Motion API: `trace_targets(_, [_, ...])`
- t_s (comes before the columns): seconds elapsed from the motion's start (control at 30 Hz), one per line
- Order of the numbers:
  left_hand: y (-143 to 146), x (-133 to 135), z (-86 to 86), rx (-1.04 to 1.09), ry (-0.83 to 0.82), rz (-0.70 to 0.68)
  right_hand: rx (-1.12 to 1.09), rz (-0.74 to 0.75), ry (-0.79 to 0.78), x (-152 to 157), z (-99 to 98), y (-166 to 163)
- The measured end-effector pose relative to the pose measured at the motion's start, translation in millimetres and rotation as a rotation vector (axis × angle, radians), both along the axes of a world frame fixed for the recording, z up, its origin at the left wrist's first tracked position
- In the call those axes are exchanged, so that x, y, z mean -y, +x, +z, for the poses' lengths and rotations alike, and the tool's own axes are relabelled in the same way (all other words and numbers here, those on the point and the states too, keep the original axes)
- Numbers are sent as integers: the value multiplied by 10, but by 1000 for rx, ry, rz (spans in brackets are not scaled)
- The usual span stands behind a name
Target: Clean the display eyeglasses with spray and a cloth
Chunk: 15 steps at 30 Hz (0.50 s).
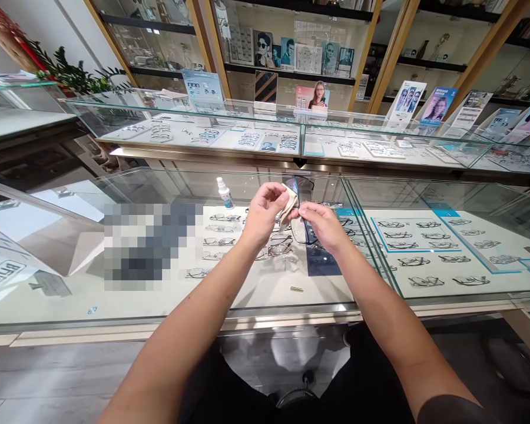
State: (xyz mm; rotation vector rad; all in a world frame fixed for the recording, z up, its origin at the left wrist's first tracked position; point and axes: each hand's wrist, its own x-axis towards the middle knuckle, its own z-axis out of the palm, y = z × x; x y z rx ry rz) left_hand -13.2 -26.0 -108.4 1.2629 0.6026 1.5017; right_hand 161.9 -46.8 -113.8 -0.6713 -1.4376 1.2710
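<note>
Over a glass display counter [265, 306], my left hand [264, 213] is closed around a small beige cleaning cloth [288, 207] and presses it against a pair of dark-framed glasses [301, 200]. My right hand [322, 227] pinches the glasses from the right side and holds them upright, with one lens hanging below the fingers. Both hands meet above the middle of the counter. A small white spray bottle [225, 193] stands on the glass just left of my left hand.
Rows of spectacle frames [424, 244] lie inside the counter under the glass. A second glass counter [300, 126] with more frames and advert cards [437, 106] runs across the back. Wall shelves hold posters. A small brass piece [296, 289] lies on the glass near me.
</note>
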Motion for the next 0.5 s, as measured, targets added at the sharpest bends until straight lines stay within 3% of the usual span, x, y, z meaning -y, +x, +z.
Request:
trace_targets(0.37, [-25,-21,3,-31,-49,-10,4,29,32,24,35,8])
trace_targets(0.5, [-49,6,20,-70,-102,-95,8,25,-3,30,62,2])
